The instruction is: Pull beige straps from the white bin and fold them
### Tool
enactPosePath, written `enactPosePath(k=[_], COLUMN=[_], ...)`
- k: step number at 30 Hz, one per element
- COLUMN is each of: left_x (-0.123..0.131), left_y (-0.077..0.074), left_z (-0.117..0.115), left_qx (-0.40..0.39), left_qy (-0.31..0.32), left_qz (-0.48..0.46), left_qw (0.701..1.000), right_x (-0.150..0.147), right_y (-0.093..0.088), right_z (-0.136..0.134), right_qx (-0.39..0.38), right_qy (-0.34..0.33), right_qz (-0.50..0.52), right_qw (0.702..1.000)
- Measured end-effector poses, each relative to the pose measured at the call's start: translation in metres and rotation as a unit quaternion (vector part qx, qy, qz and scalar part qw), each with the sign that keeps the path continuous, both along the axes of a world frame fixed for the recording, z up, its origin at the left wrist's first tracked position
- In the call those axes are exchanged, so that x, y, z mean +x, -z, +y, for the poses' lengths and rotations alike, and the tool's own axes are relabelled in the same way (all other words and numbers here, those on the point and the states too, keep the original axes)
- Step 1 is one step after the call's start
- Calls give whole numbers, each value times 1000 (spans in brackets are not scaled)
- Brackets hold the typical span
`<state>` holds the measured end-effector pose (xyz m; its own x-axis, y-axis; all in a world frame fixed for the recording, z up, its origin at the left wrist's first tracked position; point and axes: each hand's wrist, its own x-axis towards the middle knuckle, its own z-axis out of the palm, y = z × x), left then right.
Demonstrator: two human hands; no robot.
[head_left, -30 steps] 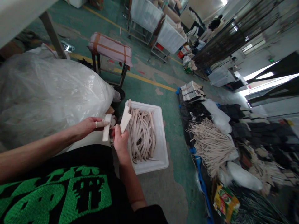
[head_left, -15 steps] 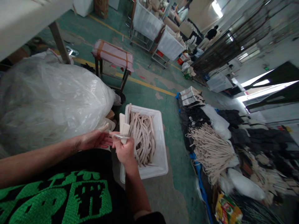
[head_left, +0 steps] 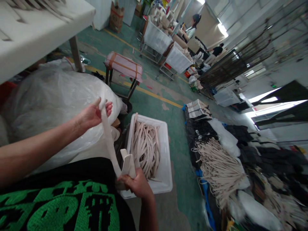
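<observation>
A pale beige fabric strap (head_left: pixel 109 138) stretches slantwise between my two hands. My left hand (head_left: pixel 95 112), raised in front of the plastic-wrapped bundle, is closed on the strap's upper end. Lower down, my right hand (head_left: pixel 137 184) grips the other end together with flat, pale strap ends (head_left: pixel 128 163) that stick up past the fingers. Just beyond my right hand stands a white plastic tub (head_left: pixel 166 154) on the floor. Inside it lies a tangled heap of similar beige straps (head_left: pixel 146 146). How the strap continues inside my right fist is hidden.
A large clear plastic bag (head_left: pixel 60 102) bulges at left, below a white table (head_left: pixel 79 14). A padded pink stool (head_left: pixel 124 65) stands ahead. On the right, a bundle of beige cords (head_left: pixel 218 166) lies among packed goods. Two people work near wheeled white bins (head_left: pixel 157 37) farther off.
My left hand has moved up and away from my right, drawing the strap out between them. My right hand has lowered with the strap ends. The view has shifted slightly.
</observation>
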<state>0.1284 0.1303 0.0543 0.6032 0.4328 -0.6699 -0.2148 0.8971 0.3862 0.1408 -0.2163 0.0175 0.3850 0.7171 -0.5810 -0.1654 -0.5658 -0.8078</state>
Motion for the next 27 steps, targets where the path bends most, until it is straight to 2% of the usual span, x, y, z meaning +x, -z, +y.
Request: enactPosePath(k=[3, 5, 8, 11, 13, 16, 20, 23, 27], left_x=[-4, -12, -27, -42, -50, -56, -57, -56, -54], left_y=[-10, -7, 10, 30, 35, 33, 32, 40, 55], left_z=[26, 26, 0, -34, -49, -59, -61, -63, -63], left_qx=[119, 214, 300, 420, 471, 521, 566, 555, 481], left_qy=[-57, -37, 74, 255, 342, 390, 435, 460, 507], left_qz=[7, -3, -20, -20, -12, 10, -21, -38, -48], left_qw=[991, 976, 951, 871, 813, 759, 700, 692, 713], right_x=[0, -1, -3, -3, 1, 7, 12, 12, 16], right_y=[11, 13, 10, 7, 8, 9, 11, 12, 11], right_z=[0, 10, 41, 79, 102, 126, 140, 142, 139], right_qx=[-11, 14, 53, 86, 101, 102, 97, 92, 142], right_qy=[5, 11, 33, 90, 122, 146, 154, 158, 183], right_qz=[-5, -13, -26, -57, -83, -116, -160, -164, -103], right_qw=[1000, 1000, 998, 991, 984, 977, 970, 969, 967])
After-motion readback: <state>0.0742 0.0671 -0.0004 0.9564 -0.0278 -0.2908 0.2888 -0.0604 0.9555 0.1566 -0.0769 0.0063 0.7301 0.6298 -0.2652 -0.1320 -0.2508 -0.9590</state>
